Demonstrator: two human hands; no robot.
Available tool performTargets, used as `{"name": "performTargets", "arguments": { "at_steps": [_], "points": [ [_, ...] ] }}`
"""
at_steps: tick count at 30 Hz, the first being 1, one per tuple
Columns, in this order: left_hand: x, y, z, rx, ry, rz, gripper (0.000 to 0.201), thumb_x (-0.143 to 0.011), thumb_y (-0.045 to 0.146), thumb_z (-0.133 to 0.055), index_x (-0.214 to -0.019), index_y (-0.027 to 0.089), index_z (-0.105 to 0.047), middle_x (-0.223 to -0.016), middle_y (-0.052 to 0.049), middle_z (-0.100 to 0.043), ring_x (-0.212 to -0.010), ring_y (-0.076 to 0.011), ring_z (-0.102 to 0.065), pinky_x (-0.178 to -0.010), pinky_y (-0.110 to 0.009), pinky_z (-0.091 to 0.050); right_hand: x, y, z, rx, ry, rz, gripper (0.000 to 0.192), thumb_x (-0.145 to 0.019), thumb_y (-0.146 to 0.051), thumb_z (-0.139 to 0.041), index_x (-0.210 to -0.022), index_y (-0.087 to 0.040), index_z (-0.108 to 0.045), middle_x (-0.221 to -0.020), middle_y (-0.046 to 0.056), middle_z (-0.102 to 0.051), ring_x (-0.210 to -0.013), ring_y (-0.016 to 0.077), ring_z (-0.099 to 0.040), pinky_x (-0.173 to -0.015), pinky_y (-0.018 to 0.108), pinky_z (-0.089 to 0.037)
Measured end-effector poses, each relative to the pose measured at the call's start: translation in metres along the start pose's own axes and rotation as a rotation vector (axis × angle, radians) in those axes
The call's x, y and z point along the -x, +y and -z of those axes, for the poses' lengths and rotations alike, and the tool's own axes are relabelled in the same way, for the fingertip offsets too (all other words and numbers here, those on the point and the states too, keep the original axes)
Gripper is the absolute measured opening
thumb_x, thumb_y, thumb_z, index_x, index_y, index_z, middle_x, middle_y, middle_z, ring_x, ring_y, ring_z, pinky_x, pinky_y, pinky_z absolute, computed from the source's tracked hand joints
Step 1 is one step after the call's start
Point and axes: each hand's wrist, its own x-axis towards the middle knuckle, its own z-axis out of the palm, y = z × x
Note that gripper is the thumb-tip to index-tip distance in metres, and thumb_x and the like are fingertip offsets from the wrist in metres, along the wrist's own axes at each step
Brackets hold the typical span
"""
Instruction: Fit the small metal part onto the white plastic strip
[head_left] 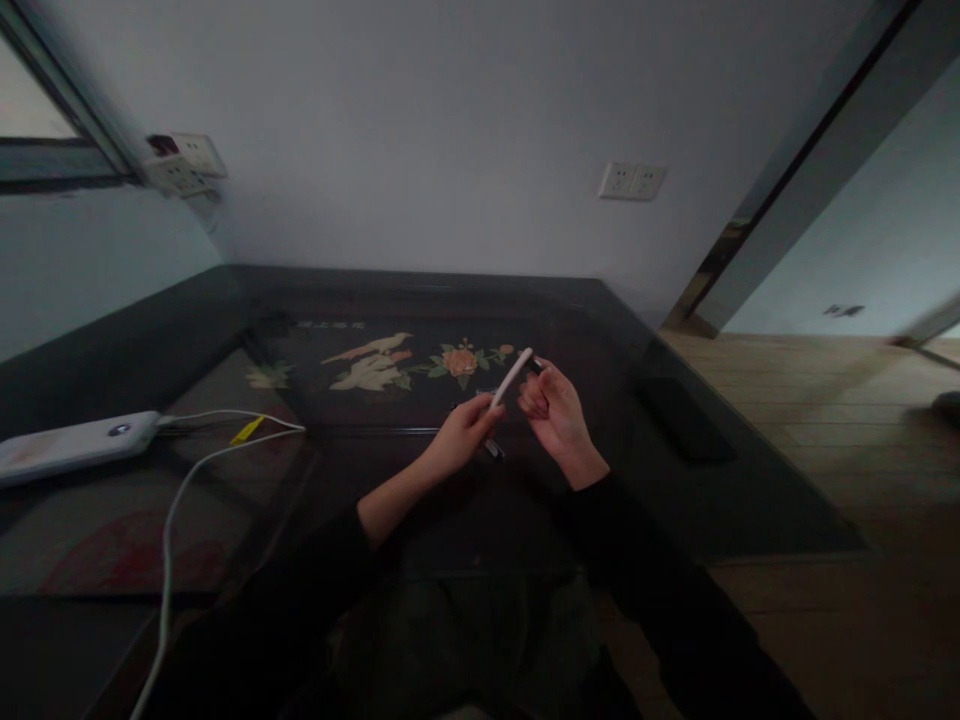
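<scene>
My left hand (461, 437) is closed around the lower end of a slim, pale, rod-like object (512, 378), which slants up to the right above the dark table. Its exact kind I cannot make out. Close to its upper end, my right hand (553, 410) is closed, pinching a small dark piece (533, 366). Whether that piece touches the pale rod is unclear. Partly hidden below my left hand lies a small dark object with a light patch (493, 449) on the table.
The dark, glossy table (465, 530) has bird and flower pictures. A white power strip-like device (82, 445) with a white cable (174, 510) and yellow tag (247, 430) lies left. A flat black object (684, 420) lies right. Wall sockets (632, 181) are behind.
</scene>
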Motion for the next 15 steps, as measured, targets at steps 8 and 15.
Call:
{"name": "performTargets", "arguments": {
  "at_steps": [8, 15],
  "points": [
    [0.0018, -0.0072, -0.0004, 0.006, -0.04, -0.033, 0.032, -0.088, 0.048, -0.046, -0.085, 0.016, -0.049, -0.055, 0.008, -0.034, -0.045, -0.0056, -0.03, -0.042, -0.018, -0.024, 0.0007, -0.0019, -0.0029, 0.021, 0.016, 0.009, 0.04, -0.067, -0.05, -0.076, -0.092, -0.021, -0.063, -0.047, -0.012, -0.026, -0.043, 0.0061, -0.016, -0.043, 0.026, -0.012],
    [0.0073, 0.0002, -0.0035, -0.033, -0.092, -0.049, 0.032, -0.089, 0.046, -0.046, -0.088, 0.015, -0.053, -0.055, 0.007, -0.037, -0.047, -0.0068, -0.033, -0.044, -0.019, -0.026, 0.0007, -0.0023, -0.0023, 0.038, 0.042, -0.007, 0.044, -0.065, -0.053, -0.076, -0.095, -0.022, -0.065, -0.047, -0.012, -0.026, -0.041, 0.0055, -0.016, -0.041, 0.025, -0.013]
  ]
}}
